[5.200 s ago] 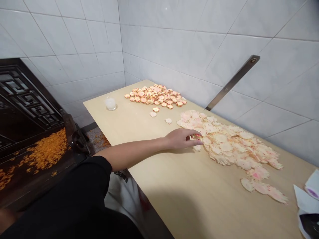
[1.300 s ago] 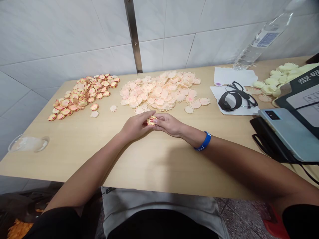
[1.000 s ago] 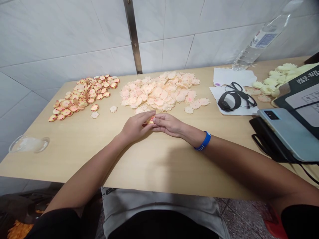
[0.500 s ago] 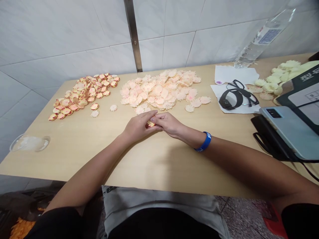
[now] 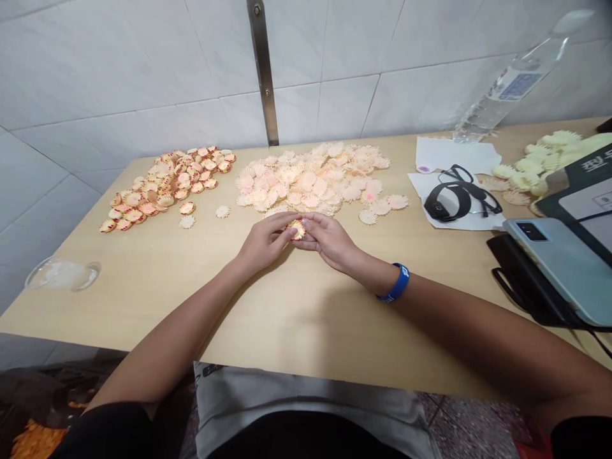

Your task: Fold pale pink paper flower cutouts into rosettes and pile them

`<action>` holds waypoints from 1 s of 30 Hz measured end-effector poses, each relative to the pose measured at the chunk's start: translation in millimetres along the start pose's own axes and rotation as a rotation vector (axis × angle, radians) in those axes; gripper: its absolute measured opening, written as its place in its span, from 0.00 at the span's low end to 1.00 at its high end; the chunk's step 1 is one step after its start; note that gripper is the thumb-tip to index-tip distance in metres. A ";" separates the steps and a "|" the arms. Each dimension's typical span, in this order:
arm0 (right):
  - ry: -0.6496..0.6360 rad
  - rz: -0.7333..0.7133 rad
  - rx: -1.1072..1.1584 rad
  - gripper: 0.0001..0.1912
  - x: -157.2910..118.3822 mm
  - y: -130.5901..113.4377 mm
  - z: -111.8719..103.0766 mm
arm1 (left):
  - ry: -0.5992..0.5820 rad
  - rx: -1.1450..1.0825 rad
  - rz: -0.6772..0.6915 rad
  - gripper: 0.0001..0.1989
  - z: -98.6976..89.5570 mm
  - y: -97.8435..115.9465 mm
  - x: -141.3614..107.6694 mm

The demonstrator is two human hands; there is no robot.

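Between both hands is a small pale-yellow flower-shaped piece [image 5: 298,230] with a scalloped edge tipped in red. My left hand [image 5: 266,240] is closed on it, thumb over its near side. My right hand [image 5: 331,241] pinches the piece from the other side, with a blue wristband [image 5: 397,282] on that wrist. Just beyond the fingers lies a heap of pale pink flower-shaped pieces [image 5: 310,182]. Farther left is a pile of red-edged yellow flower-shaped pieces [image 5: 165,188]. A few single pieces lie between the two piles.
A clear plastic cup [image 5: 62,274] lies at the left. On the right are glasses and a black band [image 5: 449,194] on white paper, a water bottle [image 5: 507,89], pale green pieces [image 5: 545,156], and a phone [image 5: 564,271] on a black case. A tiled wall [image 5: 143,70] backs the table.
The held flower-shaped piece shows its scalloped face now, where the fingers mostly covered it before. My fingers have shifted around it. The whole view has tilted slightly.
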State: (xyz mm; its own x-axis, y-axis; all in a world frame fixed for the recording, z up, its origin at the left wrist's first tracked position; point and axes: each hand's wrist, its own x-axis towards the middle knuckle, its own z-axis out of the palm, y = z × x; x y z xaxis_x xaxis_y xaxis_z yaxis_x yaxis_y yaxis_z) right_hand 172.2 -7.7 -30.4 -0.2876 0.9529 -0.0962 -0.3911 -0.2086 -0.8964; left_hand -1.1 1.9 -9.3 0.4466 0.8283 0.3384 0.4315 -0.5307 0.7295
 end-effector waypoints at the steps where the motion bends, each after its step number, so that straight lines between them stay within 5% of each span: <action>1: 0.034 -0.028 -0.030 0.17 0.2 1.5 0.7 | 0.018 -0.001 -0.043 0.17 0.8 1.7 -0.2; 6: 0.047 -0.312 -0.375 0.13 -0.2 6.1 -1.3 | 0.147 -0.012 -0.266 0.10 3.0 8.5 -1.3; 10: 0.093 -0.516 -0.694 0.08 -1.0 4.5 -4.7 | 0.051 -0.002 -0.313 0.11 3.1 10.7 -2.4; 16: 0.118 -0.579 -0.763 0.09 -5.1 1.6 -1.7 | -0.191 -0.255 -0.412 0.21 1.9 15.6 -1.9; 25: 0.119 -0.404 -0.601 0.11 1.8 4.2 -6.0 | -0.154 -0.737 -0.528 0.24 2.3 0.7 2.6; 30: 0.120 -0.385 -0.604 0.11 4.2 5.2 -8.2 | -0.109 -0.764 -0.601 0.22 1.2 1.3 3.7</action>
State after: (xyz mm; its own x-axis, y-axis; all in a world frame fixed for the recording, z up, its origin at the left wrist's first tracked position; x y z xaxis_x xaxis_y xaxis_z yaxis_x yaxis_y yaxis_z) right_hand 176.1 -3.0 -39.0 -0.1156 0.9589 0.2590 0.1152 0.2719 -0.9554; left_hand 2.0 4.0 -7.8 0.4044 0.8812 -0.2446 0.0042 0.2657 0.9641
